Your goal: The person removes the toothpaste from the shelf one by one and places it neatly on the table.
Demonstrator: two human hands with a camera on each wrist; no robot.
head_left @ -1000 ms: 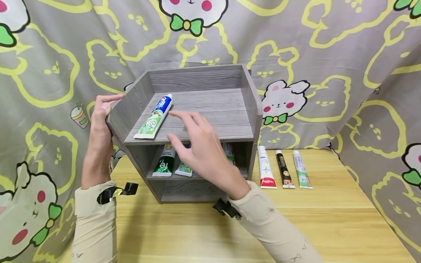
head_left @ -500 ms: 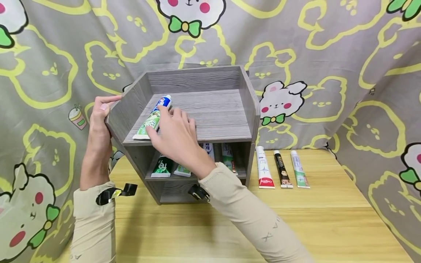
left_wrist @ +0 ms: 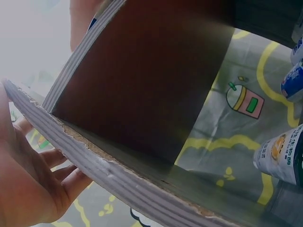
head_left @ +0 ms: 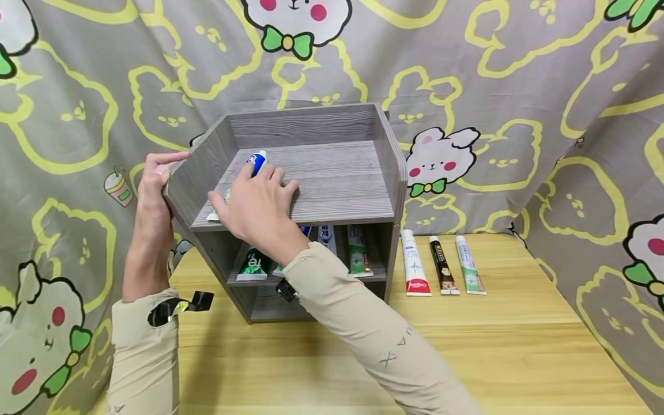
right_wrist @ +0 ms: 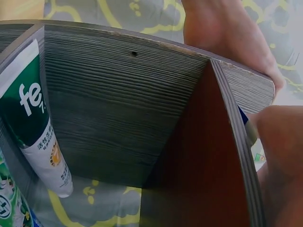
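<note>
My left hand [head_left: 149, 222] grips the left side panel of a grey wood-grain shelf unit [head_left: 337, 184], its thumb by the front edge and fingers [left_wrist: 71, 182] behind the board. On the top shelf, close to that panel, lies a blue-and-green toothpaste tube [head_left: 256, 162]. My right hand [head_left: 259, 208] covers most of it, thumb along the left side and fingers over the right, holding it there. Only its blue cap end and a bit of the bottom edge show. In the right wrist view, the right hand [right_wrist: 284, 156] is partly cut off by the frame.
Below, the middle shelf holds several tubes, among them a dark green one [head_left: 254, 265] and a green-and-white one [head_left: 359, 253]. Right of the unit, a red-and-white tube [head_left: 415, 265], a black tube [head_left: 444, 268] and a white-green tube [head_left: 471, 268] lie on the wooden table [head_left: 498, 357]. A patterned curtain [head_left: 519, 86] hangs behind.
My right hand has moved left and down from beside the toothpaste tube onto it, now covering most of it. The left hand keeps its hold on the side panel.
</note>
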